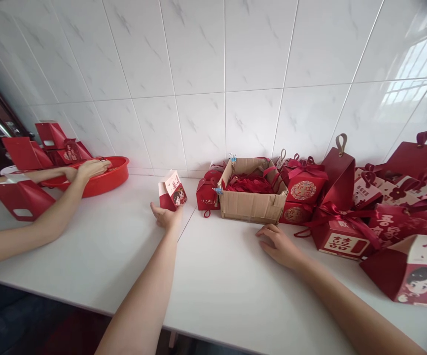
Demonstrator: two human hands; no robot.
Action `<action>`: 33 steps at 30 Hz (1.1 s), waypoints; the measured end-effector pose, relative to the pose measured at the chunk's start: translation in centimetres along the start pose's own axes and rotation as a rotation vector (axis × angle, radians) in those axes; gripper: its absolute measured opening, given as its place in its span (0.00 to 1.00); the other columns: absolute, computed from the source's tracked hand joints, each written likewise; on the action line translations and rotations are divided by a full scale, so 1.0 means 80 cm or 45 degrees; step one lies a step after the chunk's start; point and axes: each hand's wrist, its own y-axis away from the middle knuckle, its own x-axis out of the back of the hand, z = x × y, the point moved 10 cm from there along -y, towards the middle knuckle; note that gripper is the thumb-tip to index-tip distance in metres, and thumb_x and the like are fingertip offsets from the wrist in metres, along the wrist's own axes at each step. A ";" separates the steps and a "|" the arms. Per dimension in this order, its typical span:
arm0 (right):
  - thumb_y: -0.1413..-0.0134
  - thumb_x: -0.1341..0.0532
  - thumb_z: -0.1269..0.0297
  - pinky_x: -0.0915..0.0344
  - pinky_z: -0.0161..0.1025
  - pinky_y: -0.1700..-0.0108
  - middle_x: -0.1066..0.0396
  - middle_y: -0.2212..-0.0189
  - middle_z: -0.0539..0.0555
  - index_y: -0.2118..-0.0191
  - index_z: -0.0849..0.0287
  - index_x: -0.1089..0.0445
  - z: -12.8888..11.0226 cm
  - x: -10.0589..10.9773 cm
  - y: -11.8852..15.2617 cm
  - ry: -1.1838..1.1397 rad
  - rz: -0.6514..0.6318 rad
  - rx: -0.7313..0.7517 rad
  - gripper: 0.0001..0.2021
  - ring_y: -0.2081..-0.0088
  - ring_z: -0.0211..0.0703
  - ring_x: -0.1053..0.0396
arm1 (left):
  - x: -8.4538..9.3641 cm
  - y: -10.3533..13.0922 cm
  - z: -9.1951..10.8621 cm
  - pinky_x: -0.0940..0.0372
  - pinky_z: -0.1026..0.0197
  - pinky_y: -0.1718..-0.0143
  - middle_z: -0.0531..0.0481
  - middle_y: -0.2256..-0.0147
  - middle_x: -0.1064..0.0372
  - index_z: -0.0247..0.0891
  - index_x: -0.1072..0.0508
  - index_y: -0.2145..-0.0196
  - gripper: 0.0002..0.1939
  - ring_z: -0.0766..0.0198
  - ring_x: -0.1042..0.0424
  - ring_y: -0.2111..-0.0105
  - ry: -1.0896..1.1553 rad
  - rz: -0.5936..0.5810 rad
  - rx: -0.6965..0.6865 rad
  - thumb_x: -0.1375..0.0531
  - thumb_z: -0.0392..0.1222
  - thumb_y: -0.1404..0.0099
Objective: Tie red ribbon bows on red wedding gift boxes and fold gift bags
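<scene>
The small red and white box stands tilted on the white table, at about eleven o'clock from the middle of the table. The left hand is open, fingers spread, touching the bottom of the box. The right hand lies flat and open on the table, holding nothing. At twelve o'clock from it is a cardboard box with red paper inside. At three o'clock is a pile of red gift boxes. At nine o'clock, another person's hands touch a red tray.
</scene>
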 end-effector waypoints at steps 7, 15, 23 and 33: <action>0.47 0.45 0.71 0.37 0.50 0.48 0.33 0.56 0.60 0.57 0.60 0.30 0.001 0.000 0.000 0.001 0.002 0.006 0.12 0.53 0.51 0.34 | -0.008 -0.001 -0.009 0.49 0.40 0.41 0.34 0.40 0.49 0.37 0.58 0.36 0.45 0.45 0.45 0.40 -0.082 -0.044 0.096 0.36 0.47 0.43; 0.47 0.45 0.70 0.37 0.49 0.48 0.33 0.56 0.59 0.57 0.59 0.30 0.000 0.001 0.001 -0.002 0.002 0.007 0.12 0.53 0.50 0.34 | -0.008 0.002 -0.005 0.45 0.48 0.42 0.32 0.40 0.52 0.35 0.51 0.40 0.47 0.44 0.42 0.41 -0.063 -0.079 0.057 0.32 0.50 0.51; 0.46 0.46 0.70 0.37 0.49 0.48 0.33 0.55 0.61 0.57 0.61 0.31 0.000 -0.001 0.001 0.003 -0.024 -0.004 0.12 0.53 0.51 0.35 | -0.006 0.009 0.006 0.43 0.47 0.42 0.34 0.36 0.52 0.38 0.64 0.36 0.54 0.46 0.39 0.42 -0.001 -0.179 0.020 0.35 0.54 0.48; 0.46 0.46 0.70 0.37 0.49 0.48 0.33 0.55 0.60 0.56 0.60 0.31 0.001 -0.001 0.001 -0.001 -0.017 -0.002 0.12 0.53 0.50 0.34 | -0.009 0.005 0.001 0.42 0.47 0.43 0.37 0.38 0.46 0.43 0.61 0.36 0.53 0.47 0.34 0.45 0.009 -0.206 0.056 0.33 0.50 0.50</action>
